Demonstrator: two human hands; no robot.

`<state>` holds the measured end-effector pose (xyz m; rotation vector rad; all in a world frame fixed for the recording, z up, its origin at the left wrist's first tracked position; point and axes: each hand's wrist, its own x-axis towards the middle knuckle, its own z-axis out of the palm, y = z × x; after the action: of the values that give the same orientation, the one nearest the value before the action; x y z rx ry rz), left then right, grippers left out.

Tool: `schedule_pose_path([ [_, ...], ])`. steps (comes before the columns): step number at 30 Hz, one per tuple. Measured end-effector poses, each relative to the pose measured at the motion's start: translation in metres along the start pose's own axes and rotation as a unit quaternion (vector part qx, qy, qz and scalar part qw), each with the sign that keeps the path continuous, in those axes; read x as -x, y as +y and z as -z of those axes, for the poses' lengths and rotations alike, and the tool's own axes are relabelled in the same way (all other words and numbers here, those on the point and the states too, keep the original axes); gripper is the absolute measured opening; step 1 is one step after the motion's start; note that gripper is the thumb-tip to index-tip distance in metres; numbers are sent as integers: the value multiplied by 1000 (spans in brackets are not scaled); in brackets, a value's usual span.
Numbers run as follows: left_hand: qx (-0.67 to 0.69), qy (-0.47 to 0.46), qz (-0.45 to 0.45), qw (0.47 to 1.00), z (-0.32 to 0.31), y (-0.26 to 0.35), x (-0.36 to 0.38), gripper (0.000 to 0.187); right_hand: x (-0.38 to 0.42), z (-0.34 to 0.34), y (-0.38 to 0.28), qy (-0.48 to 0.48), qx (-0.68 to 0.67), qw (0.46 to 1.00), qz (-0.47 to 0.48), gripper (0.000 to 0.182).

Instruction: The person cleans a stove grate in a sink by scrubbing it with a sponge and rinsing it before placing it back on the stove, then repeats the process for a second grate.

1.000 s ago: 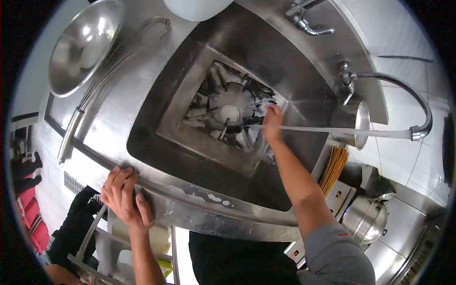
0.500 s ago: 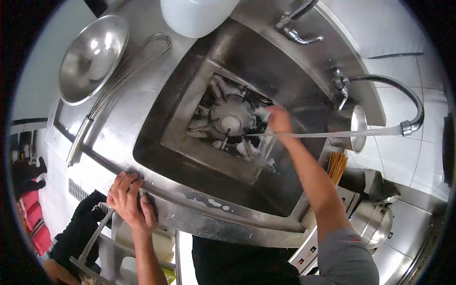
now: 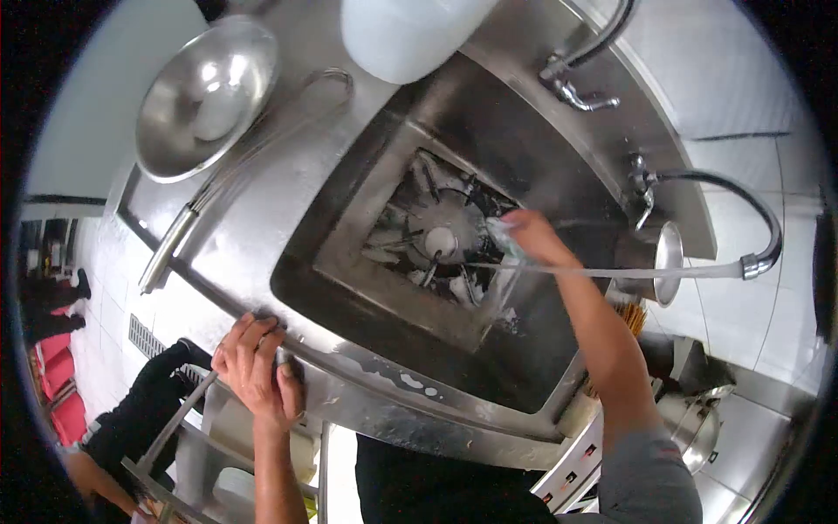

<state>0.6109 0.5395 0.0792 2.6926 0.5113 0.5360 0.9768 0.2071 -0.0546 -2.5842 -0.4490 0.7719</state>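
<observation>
A square metal stove-burner frame [image 3: 358, 272] lies in the steel sink [image 3: 534, 144]. Inside it are a round centre, dark radiating grate bars and patches of white foam. My right hand [image 3: 539, 237] reaches over its right side, fingers closed on a pale greenish, foamy scrubbing pad [image 3: 506, 234], blurred and partly hidden. Water from the bent tap [image 3: 752, 264] streams across just below that hand into the frame. At the sink's front left, my left hand [image 3: 260, 371] rests with its fingers curled over the counter edge [image 3: 349, 354].
Left of the sink lie a steel bowl [image 3: 205, 100] and a whisk [image 3: 188, 223]. A white container [image 3: 410, 35] stands behind. A second tap [image 3: 580, 92], a metal pot [image 3: 668, 262] and a bamboo brush [image 3: 630, 316] are on the right. Another person's dark-clothed leg [image 3: 131, 402] shows lower left.
The whole view has shifted, with the sink and counter now sitting further right. My right hand has moved slightly over the frame with the pad. My left hand stays on the edge.
</observation>
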Motion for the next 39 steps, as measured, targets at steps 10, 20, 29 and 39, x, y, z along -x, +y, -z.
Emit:
schedule_pose_path([
  [10,574,-111,-62,809,15,195,-126,55,122,164,-89,-133,-245,960,-10,26],
  [20,596,-305,-235,705,-3,363,-260,68,81,164,-121,-222,-377,899,15,24],
  [29,421,-186,-291,839,-4,284,-321,54,57,167,-166,-207,-378,902,23,55],
  [39,568,-386,-12,727,-106,145,-258,49,42,167,-183,-172,-519,835,68,28],
])
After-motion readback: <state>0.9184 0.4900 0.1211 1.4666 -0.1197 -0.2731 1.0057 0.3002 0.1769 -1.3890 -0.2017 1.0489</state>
